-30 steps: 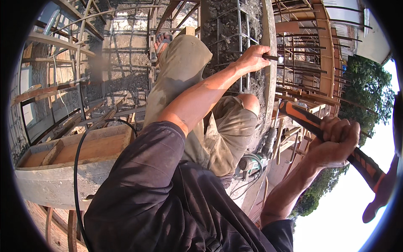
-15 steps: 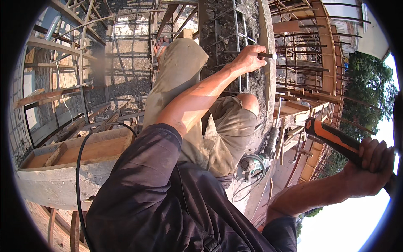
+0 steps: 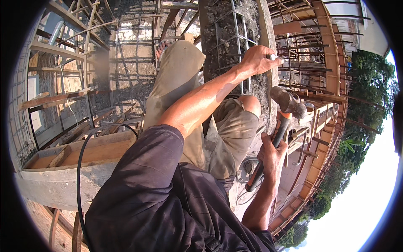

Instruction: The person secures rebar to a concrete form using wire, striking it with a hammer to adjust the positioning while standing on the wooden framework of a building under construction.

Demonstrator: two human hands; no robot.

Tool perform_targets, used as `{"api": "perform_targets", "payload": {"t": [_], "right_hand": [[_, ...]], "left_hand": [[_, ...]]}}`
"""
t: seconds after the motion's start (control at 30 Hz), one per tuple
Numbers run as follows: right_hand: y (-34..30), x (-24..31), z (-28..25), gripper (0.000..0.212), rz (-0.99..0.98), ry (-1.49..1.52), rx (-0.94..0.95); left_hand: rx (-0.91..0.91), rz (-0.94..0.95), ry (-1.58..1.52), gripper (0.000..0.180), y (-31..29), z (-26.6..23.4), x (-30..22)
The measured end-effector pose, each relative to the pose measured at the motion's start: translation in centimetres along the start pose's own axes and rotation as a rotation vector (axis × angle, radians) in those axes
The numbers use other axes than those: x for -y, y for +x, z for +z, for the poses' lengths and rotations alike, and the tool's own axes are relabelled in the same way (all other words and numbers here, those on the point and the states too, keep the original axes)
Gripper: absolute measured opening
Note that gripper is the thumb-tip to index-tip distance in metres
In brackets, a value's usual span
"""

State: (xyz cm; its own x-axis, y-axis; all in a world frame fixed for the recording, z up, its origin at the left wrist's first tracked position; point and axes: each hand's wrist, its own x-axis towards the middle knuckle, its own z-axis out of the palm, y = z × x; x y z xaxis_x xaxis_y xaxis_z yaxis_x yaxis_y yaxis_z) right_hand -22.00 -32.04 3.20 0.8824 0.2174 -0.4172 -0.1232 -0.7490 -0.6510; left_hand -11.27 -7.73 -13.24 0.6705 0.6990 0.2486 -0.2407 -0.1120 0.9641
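My left hand (image 3: 257,60) is closed round a short metal chisel (image 3: 272,56), whose struck end shows past my thumb side. It rests by the edge of a rough concrete beam (image 3: 267,27) with bare steel bars (image 3: 238,25) along it; the chisel's tip is hidden. In my right hand (image 3: 272,156) a hammer (image 3: 289,102) is gripped by its black and orange handle. Its dull metal head is up, below and to the right of the chisel end, apart from it. My bent knees (image 3: 250,105) lie under my left arm.
Behind the hammer handle a power drill (image 3: 248,167) is partly hidden. A black cable (image 3: 79,176) loops at the left, beside a concrete ledge with a wooden trough (image 3: 84,157). Wooden scaffolding (image 3: 63,50) stands left; rebar and formwork boards (image 3: 331,46) fill the right.
My right hand has swung the hammer in from the far right toward the chisel, bringing its head into view. My left hand has moved slightly right, still round the chisel.
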Motion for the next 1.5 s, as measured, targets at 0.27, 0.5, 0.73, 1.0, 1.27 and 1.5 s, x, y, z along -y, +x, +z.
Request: {"api": "perform_targets", "payload": {"t": [0.27,0.5,0.73,1.0,1.27,1.5], "right_hand": [[-2.6,-5.5,-2.4,0.031,0.127,0.179,-0.076],[-3.0,-8.2,-0.8,0.033,0.248,0.286,-0.157],[-3.0,-8.5,1.1,0.032,0.230,0.414,0.022],[-2.5,-9.8,2.6,0.035,0.321,0.215,0.021],[-3.0,-11.8,3.9,0.034,0.167,0.035,0.013],[-2.6,-12.4,4.4,0.032,0.206,0.074,0.040]], "left_hand": [[-0.034,0.028,-0.020,0.035,-4.7,-0.9,-0.7],[-0.116,0.061,0.202,0.038,0.3,2.3,-1.9],[-0.016,0.099,-0.015,0.032,-4.5,-1.2,-1.5],[0.002,0.076,0.081,0.040,-0.6,1.5,-2.2],[0.134,0.109,0.086,0.039,-2.2,-0.2,-1.8],[0.198,0.062,0.055,0.042,-3.4,-2.8,-1.9]]}}
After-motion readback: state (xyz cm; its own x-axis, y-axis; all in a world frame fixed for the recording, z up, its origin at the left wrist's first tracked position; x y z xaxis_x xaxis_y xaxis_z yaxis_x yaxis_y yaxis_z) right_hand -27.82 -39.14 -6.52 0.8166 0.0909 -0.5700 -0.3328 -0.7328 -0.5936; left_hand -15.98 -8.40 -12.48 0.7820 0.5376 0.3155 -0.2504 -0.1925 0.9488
